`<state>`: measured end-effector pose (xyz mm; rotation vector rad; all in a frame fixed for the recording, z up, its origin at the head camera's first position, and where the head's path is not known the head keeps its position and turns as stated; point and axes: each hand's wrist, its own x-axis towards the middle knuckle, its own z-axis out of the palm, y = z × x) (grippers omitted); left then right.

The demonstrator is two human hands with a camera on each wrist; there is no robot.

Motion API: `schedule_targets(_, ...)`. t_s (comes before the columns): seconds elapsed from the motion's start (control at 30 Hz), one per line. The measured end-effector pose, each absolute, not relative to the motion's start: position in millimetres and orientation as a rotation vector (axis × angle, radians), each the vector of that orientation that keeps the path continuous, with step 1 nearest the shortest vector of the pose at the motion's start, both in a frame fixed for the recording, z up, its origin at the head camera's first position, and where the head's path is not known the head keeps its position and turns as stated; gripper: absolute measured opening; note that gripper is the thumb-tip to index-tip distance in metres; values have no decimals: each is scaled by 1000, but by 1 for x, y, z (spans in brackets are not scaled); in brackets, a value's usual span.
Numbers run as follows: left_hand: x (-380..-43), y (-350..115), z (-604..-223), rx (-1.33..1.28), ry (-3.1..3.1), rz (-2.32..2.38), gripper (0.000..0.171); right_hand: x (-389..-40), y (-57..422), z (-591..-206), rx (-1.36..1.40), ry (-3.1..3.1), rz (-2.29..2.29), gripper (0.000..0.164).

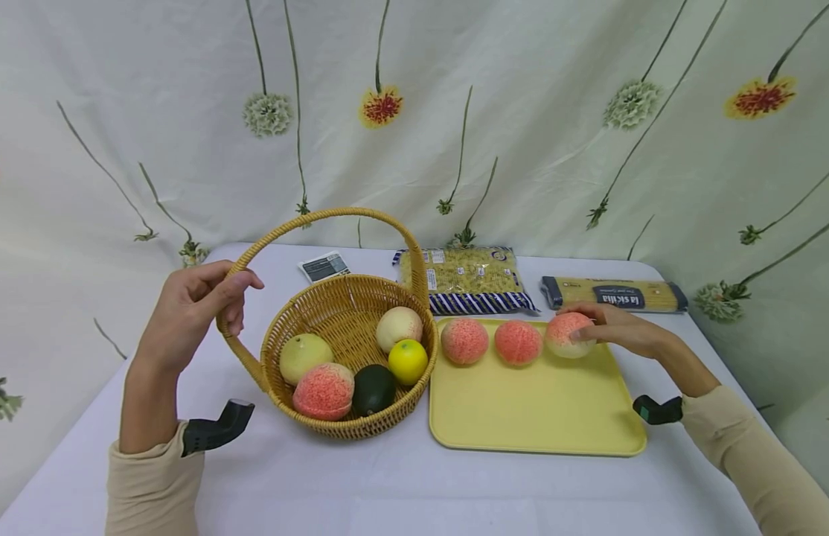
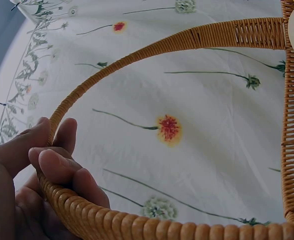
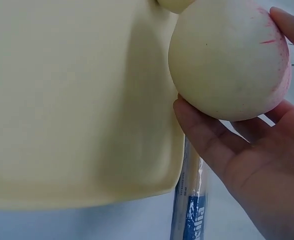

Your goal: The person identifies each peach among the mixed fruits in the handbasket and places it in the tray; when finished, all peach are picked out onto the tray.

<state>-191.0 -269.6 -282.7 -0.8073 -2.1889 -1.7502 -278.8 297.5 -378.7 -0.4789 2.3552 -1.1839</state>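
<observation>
My left hand (image 1: 199, 299) grips the arched handle (image 1: 350, 212) of a wicker basket (image 1: 361, 429), fingers and thumb curled round its left side. Inside lie a pink peach (image 1: 325, 391), a pale green round fruit (image 1: 305, 357), a dark avocado (image 1: 374, 390), a yellow lemon (image 1: 408, 362) and a cream-coloured peach (image 1: 398, 328). At the back right of the yellow tray (image 1: 535, 413), my right hand (image 1: 618, 327) holds a pink-and-cream peach (image 3: 227, 60) between thumb and fingers. Two more peaches, a left one (image 1: 464, 342) and a middle one (image 1: 518, 343), sit along the tray's back edge.
Behind the tray lie a bag of pasta (image 1: 464, 275) and a packet of spaghetti (image 1: 612, 293). A small white packet (image 1: 324, 266) is behind the basket. Flower-patterned cloth (image 1: 522, 149) hangs at the back of the white table (image 1: 307, 484).
</observation>
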Motion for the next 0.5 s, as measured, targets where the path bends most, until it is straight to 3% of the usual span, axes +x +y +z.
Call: schedule_targets(0.5,-191,-270,-282,-810,-2195,-1742,13,-283,301,-386,-462,2356,-1142,48)
